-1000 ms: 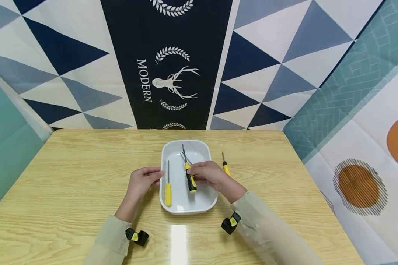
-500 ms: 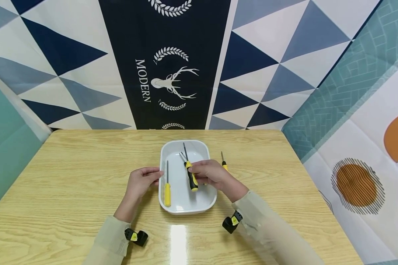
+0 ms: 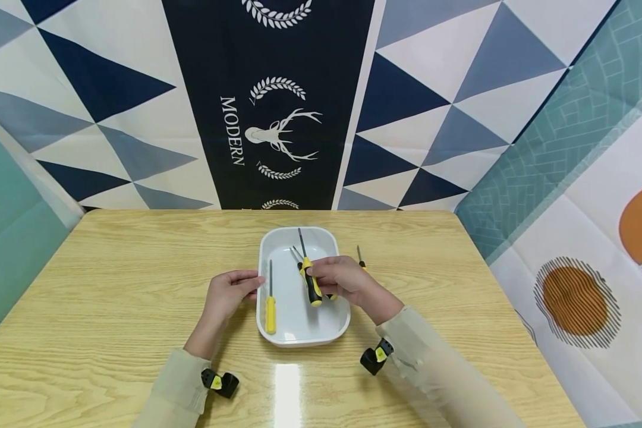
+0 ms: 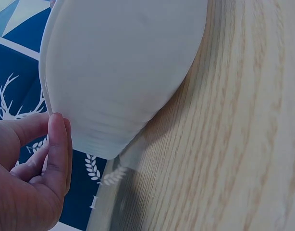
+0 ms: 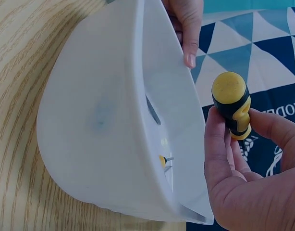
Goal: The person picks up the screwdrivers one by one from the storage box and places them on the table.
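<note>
A person's two hands work over a white rounded-rectangular plastic tray (image 3: 336, 324) that sits at the centre of a light wood-grain tabletop (image 3: 112, 297), just below the middle of the head view. The right hand (image 3: 341, 280) is over the right half of the tray, its fingers (image 5: 215, 144) and thumb clamped around the grip of a black-and-yellow-handled screwdriver (image 3: 310, 280); the tool is held above the tray floor with its dark metal shaft pointing toward the far rim and slightly left. In the right wrist view, the yellow butt of that handle shows at the right of the frame, pinched between fingertips and thumb. The left hand (image 3: 227, 293) rests at the left rim of the tray, fingers lightly bent, with the fingertips (image 4: 57, 139) touching the tray's outer wall; it grips nothing. Inside the tray, near its left wall, lies a slim all-yellow-handled screwdriver (image 3: 270, 304), its shaft pointing toward the far rim. Another thin metal tool tip (image 3: 294, 254) shows in the tray just left of the held shaft; the rest of it is hidden. On the tabletop just right of the tray, a further yellow-handled screwdriver (image 3: 359, 257) peeks out behind the right hand. Behind the tabletop hangs a backdrop of blue and white triangles with a dark panel bearing a white deer emblem (image 3: 278, 134).
</note>
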`<state>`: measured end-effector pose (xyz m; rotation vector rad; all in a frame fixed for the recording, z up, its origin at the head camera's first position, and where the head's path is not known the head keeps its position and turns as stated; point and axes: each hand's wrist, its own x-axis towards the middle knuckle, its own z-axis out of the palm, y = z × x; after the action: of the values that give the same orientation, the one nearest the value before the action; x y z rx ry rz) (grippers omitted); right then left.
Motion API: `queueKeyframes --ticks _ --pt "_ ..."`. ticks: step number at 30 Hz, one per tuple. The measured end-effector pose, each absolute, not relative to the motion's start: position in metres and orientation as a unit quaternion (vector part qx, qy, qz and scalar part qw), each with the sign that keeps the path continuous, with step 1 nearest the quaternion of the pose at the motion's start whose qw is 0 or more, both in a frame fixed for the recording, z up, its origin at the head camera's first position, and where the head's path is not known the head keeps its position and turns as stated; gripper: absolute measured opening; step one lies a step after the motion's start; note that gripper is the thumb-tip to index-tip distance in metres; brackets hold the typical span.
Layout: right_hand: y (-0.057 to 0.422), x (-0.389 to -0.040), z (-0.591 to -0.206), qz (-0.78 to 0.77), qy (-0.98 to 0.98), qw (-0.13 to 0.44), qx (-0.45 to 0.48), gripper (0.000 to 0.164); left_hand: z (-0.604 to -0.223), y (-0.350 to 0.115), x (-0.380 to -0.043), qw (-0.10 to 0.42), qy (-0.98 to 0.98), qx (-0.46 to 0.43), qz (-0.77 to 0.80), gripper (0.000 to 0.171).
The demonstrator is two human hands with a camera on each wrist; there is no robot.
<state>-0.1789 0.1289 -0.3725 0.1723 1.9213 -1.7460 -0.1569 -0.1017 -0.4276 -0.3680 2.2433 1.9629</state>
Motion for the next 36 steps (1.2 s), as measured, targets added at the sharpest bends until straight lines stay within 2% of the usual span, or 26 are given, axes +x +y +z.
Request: queueKeyframes --ticks 36 --pt "0.149 -0.181 -0.375 -0.653 0.713 0.248 0.061 0.043 -0.429 -0.102 -0.157 0.071 0.748 -0.126 0.648 0.028"
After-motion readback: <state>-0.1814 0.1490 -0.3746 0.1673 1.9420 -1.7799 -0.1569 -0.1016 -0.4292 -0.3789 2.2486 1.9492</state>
